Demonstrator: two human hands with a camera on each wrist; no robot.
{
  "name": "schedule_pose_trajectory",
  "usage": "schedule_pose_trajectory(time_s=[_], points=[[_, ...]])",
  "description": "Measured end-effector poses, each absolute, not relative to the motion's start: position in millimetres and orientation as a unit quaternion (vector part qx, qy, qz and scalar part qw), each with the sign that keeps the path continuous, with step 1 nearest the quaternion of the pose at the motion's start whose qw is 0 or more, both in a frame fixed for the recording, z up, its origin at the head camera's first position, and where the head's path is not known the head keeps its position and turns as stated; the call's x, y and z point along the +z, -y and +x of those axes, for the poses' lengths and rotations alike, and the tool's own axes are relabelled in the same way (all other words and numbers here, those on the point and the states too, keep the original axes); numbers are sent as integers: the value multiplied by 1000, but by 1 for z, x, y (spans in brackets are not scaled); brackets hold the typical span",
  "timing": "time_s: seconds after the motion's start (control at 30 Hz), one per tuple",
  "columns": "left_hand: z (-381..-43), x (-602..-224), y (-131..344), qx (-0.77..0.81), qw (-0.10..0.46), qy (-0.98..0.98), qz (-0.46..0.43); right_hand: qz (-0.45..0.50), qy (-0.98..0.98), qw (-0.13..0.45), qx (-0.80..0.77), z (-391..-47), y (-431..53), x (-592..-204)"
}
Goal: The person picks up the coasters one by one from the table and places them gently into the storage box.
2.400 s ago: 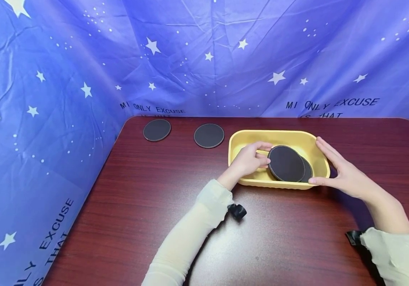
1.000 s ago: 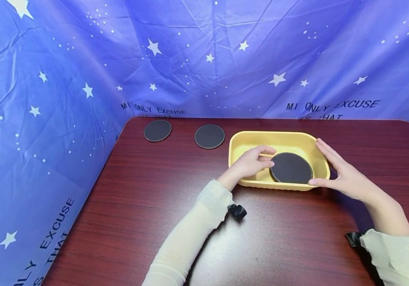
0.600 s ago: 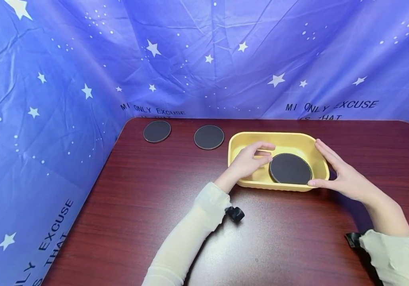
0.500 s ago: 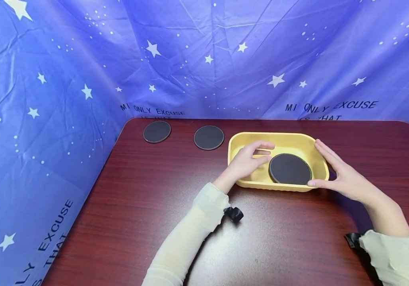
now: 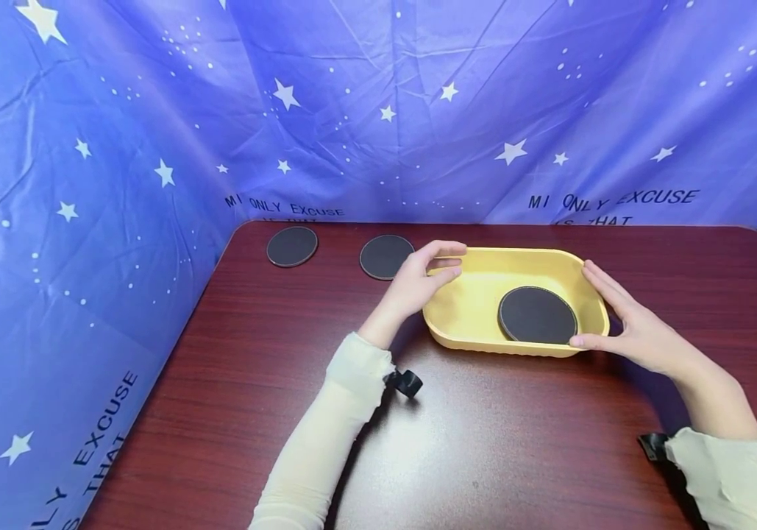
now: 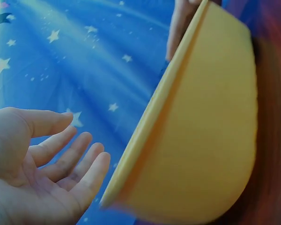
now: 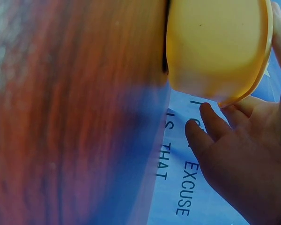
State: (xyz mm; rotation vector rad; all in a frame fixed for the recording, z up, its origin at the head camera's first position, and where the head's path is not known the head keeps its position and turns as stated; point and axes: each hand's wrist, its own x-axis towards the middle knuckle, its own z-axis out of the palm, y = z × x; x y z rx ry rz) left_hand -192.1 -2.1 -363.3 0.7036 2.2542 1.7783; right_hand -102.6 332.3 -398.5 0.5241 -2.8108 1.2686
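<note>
A yellow plastic basket (image 5: pixel 484 346) stands at the right of the table. In it lies a round black coaster (image 5: pixel 537 315) with a stitched rim; any coaster under it is hidden. My left hand (image 5: pixel 416 278) hovers over the basket's left end, holding nothing, its fingers loosely bent and apart. The left wrist view shows this left hand (image 6: pixel 56 164) beside the basket's outer wall (image 6: pixel 201 117). My right hand (image 5: pixel 649 335) grips the basket's right end, thumb on the front rim, fingers on the right side. In the right wrist view, the right hand (image 7: pixel 248 145) is against the basket's rim.
Two more black coasters lie on the table's far side: one (image 5: pixel 292 246) near the left corner, another (image 5: pixel 381 258) partly behind my left hand. A blue star-printed cloth (image 5: pixel 365 132) hangs behind the dark red wood table (image 5: pixel 252 390) and along its left.
The coaster my left hand held has been lowered and let go, lying over the other coaster in the basket. My left hand has then moved left and away. The right hand stays.
</note>
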Motion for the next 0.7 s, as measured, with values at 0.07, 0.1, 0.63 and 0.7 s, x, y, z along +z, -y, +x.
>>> schedule_pose_trajectory(time_s=[0.07, 0.1, 0.63, 0.7], points=[[-195, -362, 9, 602, 82, -759, 232, 167, 898, 7, 407, -102, -332, -399], [-197, -361, 13, 602, 76, -761, 232, 168, 898, 7, 407, -102, -332, -399], [-220, -366, 52, 621, 18, -765, 171, 171, 897, 11, 407, -103, -333, -399], [-222, -367, 55, 618, 15, -769, 164, 171, 897, 11, 407, -103, -333, -399]])
